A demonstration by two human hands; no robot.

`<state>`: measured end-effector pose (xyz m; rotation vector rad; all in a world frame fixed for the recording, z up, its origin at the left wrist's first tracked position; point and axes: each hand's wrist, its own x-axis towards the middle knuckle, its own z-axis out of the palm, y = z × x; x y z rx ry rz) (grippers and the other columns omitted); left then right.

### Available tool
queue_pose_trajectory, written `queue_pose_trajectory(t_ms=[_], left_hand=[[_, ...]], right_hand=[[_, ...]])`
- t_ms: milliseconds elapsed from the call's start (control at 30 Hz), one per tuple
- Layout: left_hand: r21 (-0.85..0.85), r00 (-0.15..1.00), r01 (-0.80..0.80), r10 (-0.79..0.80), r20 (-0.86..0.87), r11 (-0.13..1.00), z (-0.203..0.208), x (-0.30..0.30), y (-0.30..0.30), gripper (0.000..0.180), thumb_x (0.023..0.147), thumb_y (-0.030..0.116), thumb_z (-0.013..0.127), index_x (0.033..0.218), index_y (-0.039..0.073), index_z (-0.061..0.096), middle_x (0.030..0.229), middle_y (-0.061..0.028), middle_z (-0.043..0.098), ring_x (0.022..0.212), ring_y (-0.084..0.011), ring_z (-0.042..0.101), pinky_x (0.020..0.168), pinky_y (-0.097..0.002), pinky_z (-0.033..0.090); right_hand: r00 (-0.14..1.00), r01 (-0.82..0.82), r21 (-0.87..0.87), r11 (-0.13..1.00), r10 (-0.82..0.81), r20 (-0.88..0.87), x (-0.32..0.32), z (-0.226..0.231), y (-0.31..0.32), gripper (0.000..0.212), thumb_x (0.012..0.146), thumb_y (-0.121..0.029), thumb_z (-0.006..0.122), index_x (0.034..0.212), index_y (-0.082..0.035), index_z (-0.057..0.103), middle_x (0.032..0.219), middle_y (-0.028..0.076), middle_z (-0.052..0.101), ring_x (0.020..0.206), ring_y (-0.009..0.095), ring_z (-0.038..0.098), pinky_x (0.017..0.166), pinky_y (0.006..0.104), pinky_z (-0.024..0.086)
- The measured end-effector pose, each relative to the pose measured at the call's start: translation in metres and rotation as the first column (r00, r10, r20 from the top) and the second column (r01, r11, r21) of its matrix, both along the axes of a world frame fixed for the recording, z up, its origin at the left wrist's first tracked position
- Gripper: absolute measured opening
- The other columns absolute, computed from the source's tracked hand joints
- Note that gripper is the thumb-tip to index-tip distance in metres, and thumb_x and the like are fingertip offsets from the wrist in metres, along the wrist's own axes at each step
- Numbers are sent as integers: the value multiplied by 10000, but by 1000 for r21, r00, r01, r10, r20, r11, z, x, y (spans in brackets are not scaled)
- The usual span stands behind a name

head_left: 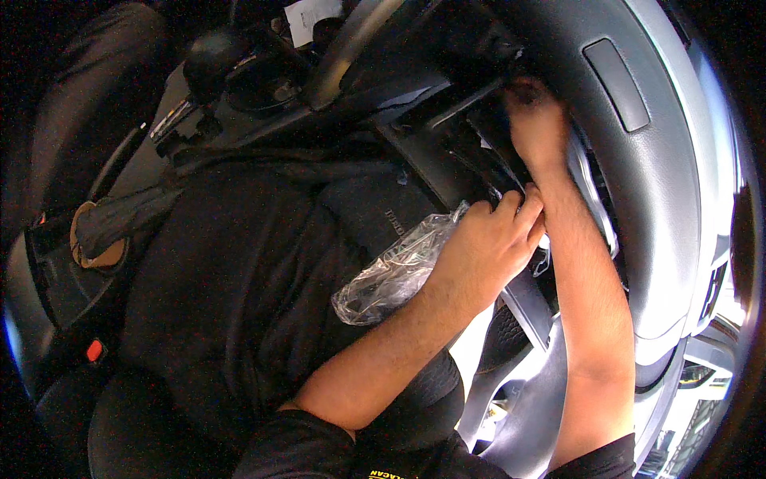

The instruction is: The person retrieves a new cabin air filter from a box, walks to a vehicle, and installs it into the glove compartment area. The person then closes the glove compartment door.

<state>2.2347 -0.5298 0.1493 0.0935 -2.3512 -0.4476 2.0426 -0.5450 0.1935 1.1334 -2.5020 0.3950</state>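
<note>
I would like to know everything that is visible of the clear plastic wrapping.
The clear plastic wrapping looks thin, soft and shiny, crumpled into many creases with bright reflections. It extends slantwise beside the left hand and wrist, against a dark background. Its upper end reaches the hand; whether fingers grip it is hidden.

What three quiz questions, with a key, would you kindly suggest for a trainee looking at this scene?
1. Which is nearer the picture's top edge: the left hand or the right hand?
2. True or false: the crumpled plastic beside the left hand is solid black.
3. What colour is the small bright button toward the lower left?

Key:
1. The right hand.
2. False; it is see-through.
3. Orange-red.
</note>
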Motion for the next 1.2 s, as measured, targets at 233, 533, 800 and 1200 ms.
queue_pose_trajectory(t_ms=[233,533,800,1200], left_hand=[[-10,994,-29,28,-107,1000,5,-2,1,297,797,219,604,1047,73,670,1225,-78,596,913,-175,571,684,-315,463],[3,983,1,0,-183,1000,12,-9,-1,226,813,210,590,980,94,688,1205,-85,617,914,-188,568,699,-342,419],[-25,989,14,-17,-146,1000,13,-9,-8,211,816,215,584,960,94,680,1170,-90,621,936,-200,569,712,-358,429],[-1,967,3,-4,-256,1000,15,-19,-7,189,810,207,599,926,92,695,1222,-131,626,916,-205,584,720,-350,441]], right_hand=[[993,67,133,989,-79,85,-16,0,-4,401,955,-295,590,1253,-28,624,1210,227,656,1149,394,613,981,426,469],[999,20,429,903,-37,32,-39,9,-7,407,987,-284,519,1289,-20,589,1299,260,591,1203,425,562,1011,456,442],[981,75,327,942,-128,145,-17,16,-14,421,995,-314,496,1295,-32,586,1306,257,586,1201,439,553,1007,447,445],[878,114,-224,968,7,478,-69,-7,-1,508,974,-334,537,1351,6,559,1401,170,548,1300,286,492,1102,362,341]])
